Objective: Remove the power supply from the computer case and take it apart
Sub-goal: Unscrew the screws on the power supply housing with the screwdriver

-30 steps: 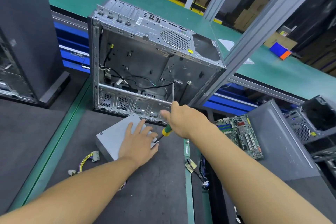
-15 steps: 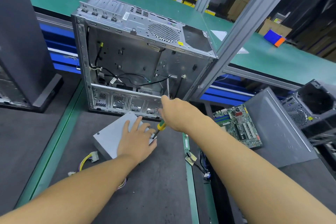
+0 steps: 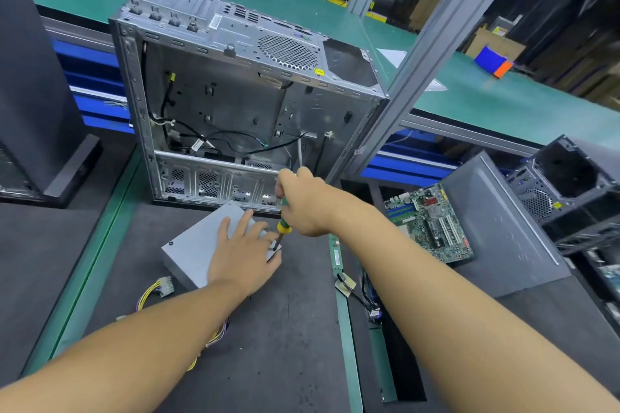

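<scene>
The grey power supply (image 3: pixel 194 246) lies flat on the dark mat in front of the open computer case (image 3: pixel 235 104). Its yellow and purple cables (image 3: pixel 151 293) trail out toward me. My left hand (image 3: pixel 243 253) rests flat on its top with the fingers spread. My right hand (image 3: pixel 307 206) grips a screwdriver (image 3: pixel 283 228) with a green and yellow handle. The tip points down at the power supply's right corner, beside my left index finger.
The case stands upright with loose black wires inside. A dark tower (image 3: pixel 33 84) stands at the left. A green motherboard (image 3: pixel 432 223), a grey side panel (image 3: pixel 503 225) and another case (image 3: pixel 570 184) lie at the right. An aluminium post (image 3: pixel 429 43) rises behind the case.
My right hand has tipped the screwdriver more upright and brought its tip onto the power supply's right corner. My left hand stays on top of the unit.
</scene>
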Tool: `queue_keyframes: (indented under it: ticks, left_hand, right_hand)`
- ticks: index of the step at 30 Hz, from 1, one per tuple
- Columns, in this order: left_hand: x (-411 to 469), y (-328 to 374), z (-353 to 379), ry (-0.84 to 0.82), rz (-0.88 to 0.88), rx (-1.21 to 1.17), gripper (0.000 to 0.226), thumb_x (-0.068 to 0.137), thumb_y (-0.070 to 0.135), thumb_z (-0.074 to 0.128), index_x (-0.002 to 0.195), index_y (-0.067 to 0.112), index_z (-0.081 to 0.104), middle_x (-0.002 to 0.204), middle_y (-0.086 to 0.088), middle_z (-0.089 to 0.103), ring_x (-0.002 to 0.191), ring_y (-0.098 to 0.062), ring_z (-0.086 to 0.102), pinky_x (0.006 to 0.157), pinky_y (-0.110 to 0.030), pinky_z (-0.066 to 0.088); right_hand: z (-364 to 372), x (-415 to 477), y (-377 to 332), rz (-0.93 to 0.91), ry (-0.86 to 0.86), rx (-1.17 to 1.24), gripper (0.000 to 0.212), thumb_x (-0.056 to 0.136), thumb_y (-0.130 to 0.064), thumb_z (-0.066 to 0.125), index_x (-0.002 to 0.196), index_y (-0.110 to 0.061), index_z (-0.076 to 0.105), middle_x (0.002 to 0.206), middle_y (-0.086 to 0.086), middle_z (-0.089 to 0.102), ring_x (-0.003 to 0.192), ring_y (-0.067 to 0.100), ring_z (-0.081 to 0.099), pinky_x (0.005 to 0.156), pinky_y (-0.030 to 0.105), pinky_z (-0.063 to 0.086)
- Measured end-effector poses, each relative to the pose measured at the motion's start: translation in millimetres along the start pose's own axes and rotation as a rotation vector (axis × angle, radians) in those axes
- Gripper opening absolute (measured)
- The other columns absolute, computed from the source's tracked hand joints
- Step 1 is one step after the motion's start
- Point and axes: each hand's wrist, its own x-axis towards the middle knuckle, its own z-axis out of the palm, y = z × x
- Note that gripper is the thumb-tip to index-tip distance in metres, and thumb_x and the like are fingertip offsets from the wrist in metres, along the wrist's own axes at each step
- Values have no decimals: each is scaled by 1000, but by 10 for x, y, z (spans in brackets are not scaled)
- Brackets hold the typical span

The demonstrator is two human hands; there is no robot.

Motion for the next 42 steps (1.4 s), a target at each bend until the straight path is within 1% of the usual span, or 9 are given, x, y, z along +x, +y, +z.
queue_keyframes:
  ticks: [3, 6, 9, 16, 22, 29, 32, 35, 42]
  left_hand:
    - [1, 5, -28, -11, 4, 8, 51, 96, 57, 20, 133, 39, 50, 145, 16, 39, 150, -20, 5, 117, -53, 0]
    - [-4, 5, -43, -16, 3, 1, 52, 96, 58, 19, 135, 40, 48, 146, 16, 38, 150, -19, 3, 117, -52, -3]
    - [-4, -15, -38, -13, 6, -19, 52, 96, 58, 19, 135, 40, 48, 145, 18, 38, 150, -19, 3, 118, -52, -2]
    - [20, -25, -13, -21, 4, 0, 54, 94, 59, 19, 133, 41, 51, 144, 17, 41, 150, -20, 8, 117, -53, 0]
    - [13, -22, 9, -10, 6, 15, 56, 93, 60, 17, 132, 40, 52, 142, 17, 42, 150, -20, 8, 117, -53, 1]
    - [23, -13, -22, -29, 3, 31, 58, 93, 59, 15, 136, 41, 48, 146, 16, 39, 150, -20, 4, 117, -54, 0]
    - [14, -4, -23, -29, -3, 16, 57, 93, 60, 15, 136, 41, 48, 147, 16, 39, 151, -19, 4, 117, -54, -2]
    - [11, -8, -33, -30, -3, 16, 57, 93, 60, 15, 135, 42, 49, 145, 18, 39, 151, -19, 4, 117, -53, 0]
    - [-2, 13, -60, -25, -2, 11, 51, 96, 58, 19, 134, 41, 49, 146, 16, 39, 150, -19, 5, 118, -54, 0]
  right_hand:
    - [-5, -24, -6, 44, -42, 2, 34, 94, -22, 52, 124, -17, 37, 112, 6, 30, 108, 32, 41, 78, 41, 40]
    - [58, -24, -26, 111, 113, -38, 43, 100, -50, 41, 121, -13, 35, 96, 8, 40, 81, 32, 51, 62, 37, 36]
    - [88, 17, -8, 16, 154, -18, 23, 104, -34, 39, 107, -12, 33, 79, 7, 49, 70, 31, 52, 56, 36, 35]
    - [-55, 22, 65, 54, -95, -25, 36, 94, -32, 51, 124, -17, 37, 127, 11, 40, 105, 31, 42, 84, 43, 42]
    - [51, 45, 60, -20, 136, -87, 20, 105, -31, 36, 104, -11, 31, 75, 6, 47, 67, 30, 50, 54, 36, 34]
    - [-82, 10, 84, -63, -93, -77, 32, 94, -29, 52, 121, -19, 38, 117, 7, 35, 115, 31, 36, 83, 40, 39]
    - [-18, -4, 74, 43, -4, -48, 40, 101, -50, 38, 118, -14, 36, 107, 11, 46, 97, 34, 51, 71, 38, 38]
    - [26, 9, 79, -32, 98, -119, 24, 105, -35, 35, 103, -11, 34, 80, 5, 47, 72, 30, 51, 54, 36, 34]
    - [-50, -12, 82, 12, -103, -104, 45, 93, -37, 58, 127, -22, 33, 123, 9, 36, 114, 32, 39, 83, 43, 42]
